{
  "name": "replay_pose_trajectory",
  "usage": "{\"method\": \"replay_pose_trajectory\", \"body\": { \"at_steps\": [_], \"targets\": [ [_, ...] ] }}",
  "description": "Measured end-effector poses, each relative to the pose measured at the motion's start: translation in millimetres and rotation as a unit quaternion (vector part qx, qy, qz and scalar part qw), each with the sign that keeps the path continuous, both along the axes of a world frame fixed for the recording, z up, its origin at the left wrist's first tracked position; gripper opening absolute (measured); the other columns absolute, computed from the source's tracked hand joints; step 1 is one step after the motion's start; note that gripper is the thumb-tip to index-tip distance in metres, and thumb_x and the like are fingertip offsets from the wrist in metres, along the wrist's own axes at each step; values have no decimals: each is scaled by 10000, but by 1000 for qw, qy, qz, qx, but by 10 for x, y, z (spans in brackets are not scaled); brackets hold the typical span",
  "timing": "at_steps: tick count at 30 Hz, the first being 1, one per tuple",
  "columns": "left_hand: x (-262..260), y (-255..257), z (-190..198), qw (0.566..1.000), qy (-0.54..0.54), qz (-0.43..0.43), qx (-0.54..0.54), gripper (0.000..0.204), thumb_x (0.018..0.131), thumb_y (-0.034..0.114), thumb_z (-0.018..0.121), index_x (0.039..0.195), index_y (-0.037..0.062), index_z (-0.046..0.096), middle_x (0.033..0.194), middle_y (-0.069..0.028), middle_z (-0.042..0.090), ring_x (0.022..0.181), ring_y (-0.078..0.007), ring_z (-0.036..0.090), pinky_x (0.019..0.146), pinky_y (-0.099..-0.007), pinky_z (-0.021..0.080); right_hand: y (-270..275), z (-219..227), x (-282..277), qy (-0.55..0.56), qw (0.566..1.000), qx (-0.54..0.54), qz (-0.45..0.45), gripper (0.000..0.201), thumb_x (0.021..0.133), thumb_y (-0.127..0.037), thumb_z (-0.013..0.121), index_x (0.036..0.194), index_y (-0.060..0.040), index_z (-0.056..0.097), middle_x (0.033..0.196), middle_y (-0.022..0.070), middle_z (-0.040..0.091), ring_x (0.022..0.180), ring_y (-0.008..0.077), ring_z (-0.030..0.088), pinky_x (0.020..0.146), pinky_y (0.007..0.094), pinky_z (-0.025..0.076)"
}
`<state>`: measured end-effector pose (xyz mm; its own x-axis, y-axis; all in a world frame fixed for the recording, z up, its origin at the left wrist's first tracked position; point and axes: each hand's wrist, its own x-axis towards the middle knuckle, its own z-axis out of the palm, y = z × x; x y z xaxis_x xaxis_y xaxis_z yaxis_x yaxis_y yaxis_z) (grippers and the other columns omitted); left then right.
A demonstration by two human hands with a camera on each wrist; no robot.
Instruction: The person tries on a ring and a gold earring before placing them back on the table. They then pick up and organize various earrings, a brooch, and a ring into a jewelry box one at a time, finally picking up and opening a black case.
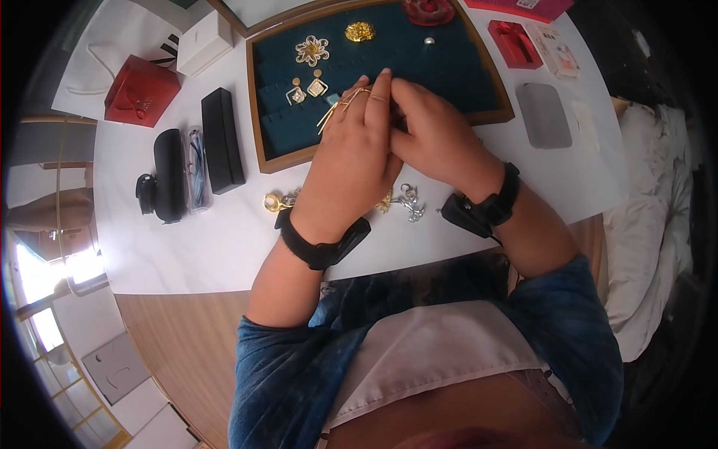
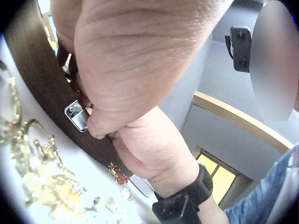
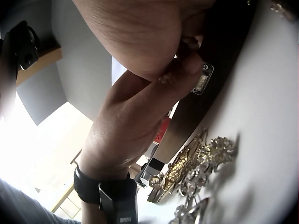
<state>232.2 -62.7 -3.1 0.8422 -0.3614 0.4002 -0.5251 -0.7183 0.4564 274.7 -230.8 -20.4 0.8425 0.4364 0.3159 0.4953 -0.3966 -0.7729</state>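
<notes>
In the head view my left hand reaches over the near edge of the jewelry box, its visible fingers fairly straight. Thin gold strands lie across its fingers, and a thin gold ring circles one finger. My right hand is bent in against the left fingers; its fingertips are hidden, so I cannot tell what it pinches. Both wrist views show the hands close together above a metal latch on the box's front. On the green lining lie a flower brooch, square drop earrings and a gold oval piece.
Gold and silver jewelry lies on the white table before the box. To the left are a long black case, a glasses case and a red bag. A grey pad and red box stand right.
</notes>
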Motion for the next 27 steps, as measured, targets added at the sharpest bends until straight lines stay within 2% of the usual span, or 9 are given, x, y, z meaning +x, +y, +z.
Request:
{"method": "replay_pose_trajectory", "body": {
  "at_steps": [9,15,18,27],
  "targets": [
    [10,22,-42,1000,-9,-3,-24,829,858,21,722,1605,-42,368,1402,-311,604,1427,-483,519,1181,-521,437,11,-13,24,31,999,-9,0,359,892,-93,699,1215,26,599,1082,219,703,993,419,704,830,487,575],
    [13,20,-54,1000,-11,1,-17,841,847,27,731,1603,-46,369,1404,-315,607,1427,-484,520,1189,-518,431,8,11,16,42,999,-18,-5,358,890,-95,694,1215,22,599,1090,220,702,1008,432,694,836,491,573],
    [17,14,-59,1000,-14,3,-15,842,849,31,732,1603,-48,367,1407,-329,599,1427,-484,519,1189,-518,429,-1,2,22,9,999,-36,-9,340,891,-94,687,1198,22,599,1089,219,699,1004,435,691,837,496,572],
    [13,11,-30,1000,-13,-2,-13,822,854,30,728,1591,-58,373,1419,-331,585,1420,-495,519,1180,-518,437,-5,-19,21,18,1000,-8,2,341,881,-87,688,1185,33,590,1094,215,693,996,429,691,832,491,570]
  ]
}}
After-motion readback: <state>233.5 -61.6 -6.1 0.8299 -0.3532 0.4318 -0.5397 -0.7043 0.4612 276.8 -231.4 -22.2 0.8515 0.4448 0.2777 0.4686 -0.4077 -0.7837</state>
